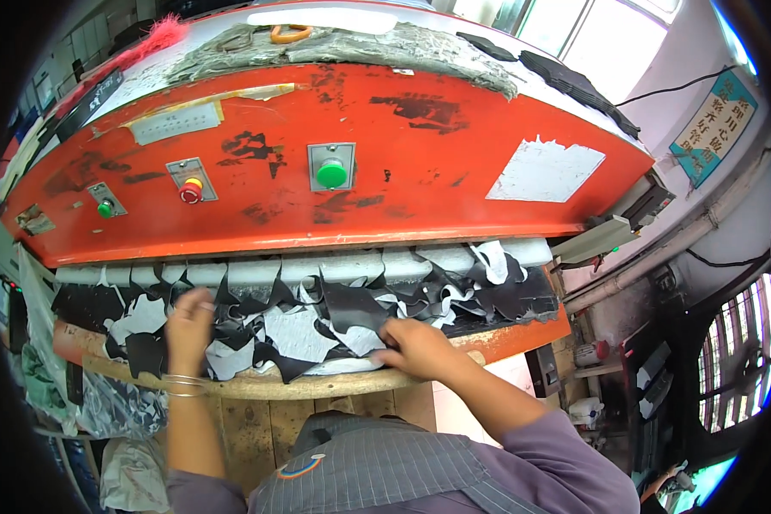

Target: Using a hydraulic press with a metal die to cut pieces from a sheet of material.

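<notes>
1. Head view: your red machine [437,210] fills the most room, its painted front scuffed black; ragged grey cloth [351,53] and a dark layered stack [570,81] lie on top.
2. Below it, your rounded wooden edge [257,387] borders the bed, where the scraps [293,336] lie heaped; they are thin, floppy, black or whitish, with curved cut-outs and pointed corners; a pale strip [531,250] runs behind.
3. Your work looks partway, judging by the spread; outlines appear cut, yet the heap lies loose and unsorted.
4. Your hands are apart; your left hand [188,324] blurs over the scraps, its hold unclear; your right hand [415,349] bends its fingers against them, though whether it grips, I cannot tell.
5. Smallest is your smooth green button [331,175].
</notes>
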Tool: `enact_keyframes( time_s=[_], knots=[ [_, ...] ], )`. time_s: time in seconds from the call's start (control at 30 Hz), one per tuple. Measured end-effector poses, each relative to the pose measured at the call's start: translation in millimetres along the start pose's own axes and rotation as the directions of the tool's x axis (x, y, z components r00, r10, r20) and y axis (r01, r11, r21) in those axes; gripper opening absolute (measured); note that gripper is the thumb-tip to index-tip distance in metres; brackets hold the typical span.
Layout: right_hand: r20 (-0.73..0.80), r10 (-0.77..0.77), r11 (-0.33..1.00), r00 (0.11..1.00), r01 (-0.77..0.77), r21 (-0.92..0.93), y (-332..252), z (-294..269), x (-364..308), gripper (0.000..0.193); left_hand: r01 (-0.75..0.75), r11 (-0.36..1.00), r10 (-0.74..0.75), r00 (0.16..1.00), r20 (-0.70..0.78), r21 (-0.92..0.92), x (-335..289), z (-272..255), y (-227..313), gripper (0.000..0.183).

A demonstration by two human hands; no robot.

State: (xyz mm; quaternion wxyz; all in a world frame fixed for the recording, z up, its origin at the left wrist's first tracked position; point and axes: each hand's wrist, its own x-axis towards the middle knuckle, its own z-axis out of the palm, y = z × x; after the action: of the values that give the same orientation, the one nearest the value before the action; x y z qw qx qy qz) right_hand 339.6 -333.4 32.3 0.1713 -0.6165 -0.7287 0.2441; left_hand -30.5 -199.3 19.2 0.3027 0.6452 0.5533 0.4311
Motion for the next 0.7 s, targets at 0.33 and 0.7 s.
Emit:
enact_keyframes(
  time_s=[0.33,0.7],
  knots=[
    [-0.154,-0.011,0.967,0.988,-0.028,-0.253,21,52,-68,0.047,0.039,0.967,-0.091,0.976,0.196,0.253,-52,188,40,0.068],
    [0.314,-0.04,0.997,0.949,0.059,-0.051,58,-24,-20,0.041,-0.028,0.899,-0.114,0.949,0.295,0.437,-39,79,28,0.028]
  ],
)
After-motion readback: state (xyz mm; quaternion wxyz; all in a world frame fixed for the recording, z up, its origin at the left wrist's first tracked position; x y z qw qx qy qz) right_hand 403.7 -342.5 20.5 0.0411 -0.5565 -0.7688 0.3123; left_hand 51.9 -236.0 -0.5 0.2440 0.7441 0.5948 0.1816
